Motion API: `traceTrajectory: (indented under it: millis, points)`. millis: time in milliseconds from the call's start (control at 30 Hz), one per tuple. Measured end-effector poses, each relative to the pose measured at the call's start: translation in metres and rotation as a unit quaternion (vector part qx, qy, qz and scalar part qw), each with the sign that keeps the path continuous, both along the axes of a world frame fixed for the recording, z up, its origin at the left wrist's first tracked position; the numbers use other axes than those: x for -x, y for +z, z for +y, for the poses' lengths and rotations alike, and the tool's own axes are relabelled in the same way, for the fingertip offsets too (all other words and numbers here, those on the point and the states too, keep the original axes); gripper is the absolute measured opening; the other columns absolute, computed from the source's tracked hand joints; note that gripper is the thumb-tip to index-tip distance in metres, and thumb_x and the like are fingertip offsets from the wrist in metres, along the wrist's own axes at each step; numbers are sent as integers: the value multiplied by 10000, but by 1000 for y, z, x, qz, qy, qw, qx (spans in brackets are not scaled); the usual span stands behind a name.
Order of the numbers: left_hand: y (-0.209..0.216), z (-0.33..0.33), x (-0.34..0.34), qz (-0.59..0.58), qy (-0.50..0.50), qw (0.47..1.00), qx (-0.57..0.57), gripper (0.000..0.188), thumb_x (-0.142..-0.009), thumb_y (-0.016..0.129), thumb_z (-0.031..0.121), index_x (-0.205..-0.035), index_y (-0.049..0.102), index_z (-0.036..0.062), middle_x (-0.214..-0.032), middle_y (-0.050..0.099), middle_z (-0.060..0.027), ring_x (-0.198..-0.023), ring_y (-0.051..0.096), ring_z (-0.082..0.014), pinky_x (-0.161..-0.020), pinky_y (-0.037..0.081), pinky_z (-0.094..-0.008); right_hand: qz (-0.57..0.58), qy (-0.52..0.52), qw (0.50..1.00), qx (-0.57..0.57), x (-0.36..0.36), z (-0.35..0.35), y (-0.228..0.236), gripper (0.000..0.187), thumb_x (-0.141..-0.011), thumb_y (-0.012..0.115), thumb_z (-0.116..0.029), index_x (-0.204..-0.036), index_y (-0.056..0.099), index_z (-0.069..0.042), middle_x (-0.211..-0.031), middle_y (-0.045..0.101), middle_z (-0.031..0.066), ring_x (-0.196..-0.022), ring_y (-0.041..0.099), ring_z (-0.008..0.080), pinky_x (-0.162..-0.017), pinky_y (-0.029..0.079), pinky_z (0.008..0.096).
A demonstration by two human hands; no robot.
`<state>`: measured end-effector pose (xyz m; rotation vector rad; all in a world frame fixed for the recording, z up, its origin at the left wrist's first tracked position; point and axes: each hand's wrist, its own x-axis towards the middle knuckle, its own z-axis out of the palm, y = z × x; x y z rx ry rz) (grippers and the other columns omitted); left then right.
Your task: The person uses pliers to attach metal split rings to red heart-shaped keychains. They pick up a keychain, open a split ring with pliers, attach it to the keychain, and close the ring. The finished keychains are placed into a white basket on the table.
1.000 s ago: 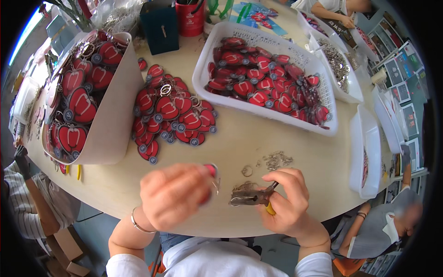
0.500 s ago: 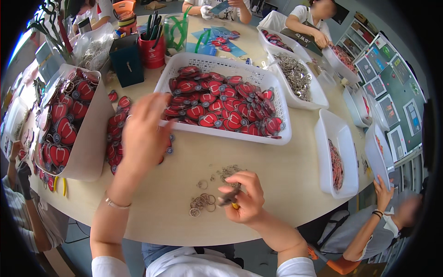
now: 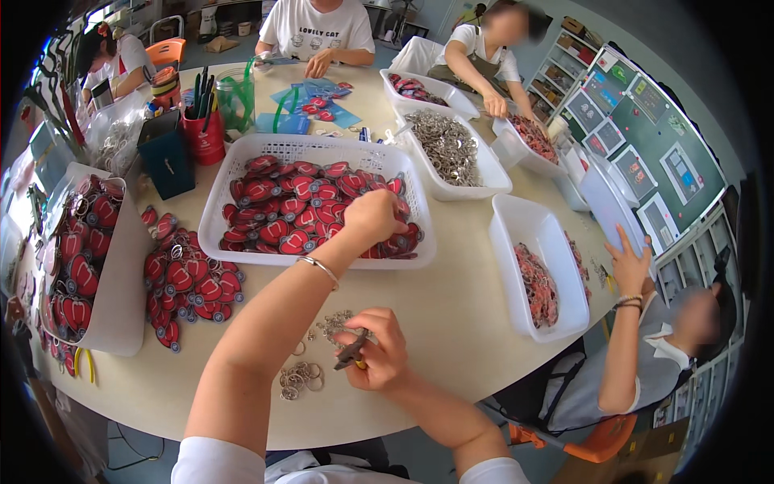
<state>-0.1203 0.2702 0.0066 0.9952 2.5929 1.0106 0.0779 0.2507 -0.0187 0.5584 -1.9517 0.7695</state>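
My left hand (image 3: 372, 219) reaches into the right part of a white perforated basket (image 3: 322, 264) heaped with red heart-shaped charms (image 3: 290, 210). Its fingers curl down among the charms; what they pinch is hidden. Below the basket, my right hand (image 3: 379, 347) is closed around pliers (image 3: 351, 352) with dark jaws and a bit of yellow handle showing. Beside the pliers lie small metal links (image 3: 333, 325) and a cluster of key rings (image 3: 300, 379). Left of the basket, a loose pile of the same red charms (image 3: 189, 278) rests on the table.
A deep white bin (image 3: 121, 282) of charms with rings stands at left, yellow-handled pliers (image 3: 84, 365) beside it. White tubs of metal parts (image 3: 445, 145) and reddish pieces (image 3: 538, 286) stand at right. A red pen cup (image 3: 203, 139) is behind. Several people sit around the table.
My left hand has moved right, from the basket's left edge into the charms. My right hand keeps the pliers near the links. The view has shifted to the right.
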Motion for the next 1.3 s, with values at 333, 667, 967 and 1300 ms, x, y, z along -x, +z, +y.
traceTrajectory:
  millis: [333,667,967,1300]
  points:
    - [-4,-37,14,-189,83,878,-431,181,-802,716,110,-896,652,-31,-777,681,-151,-694,676,-218,-652,547,-350,-42,-59,993,93,10,-5,-4,53,-797,662,-36,-812,645,12,-952,590,151,-764,580,273,-621,480,358]
    - [20,-240,-57,-284,192,811,-473,178,-906,629,113,-1074,586,72,-943,636,-16,-803,613,-80,-639,520,-209,-301,-63,951,-18,21,-5,-14,145,-711,759,-35,-752,633,24,-945,580,111,-872,564,295,-746,459,396]
    - [-26,-272,-120,-393,178,768,-473,185,-793,735,26,-954,645,21,-904,674,-26,-815,617,-76,-758,479,-219,-341,-124,928,-87,45,-25,-21,165,-705,774,-94,-764,650,-2,-963,576,107,-957,534,294,-835,411,414]
    - [-29,-269,-125,-456,163,761,-433,301,-819,720,56,-1081,575,22,-926,650,-37,-790,632,-100,-688,506,-232,-378,-130,911,-101,47,-33,-28,214,-693,779,-102,-792,631,16,-986,562,115,-981,523,303,-846,406,423]
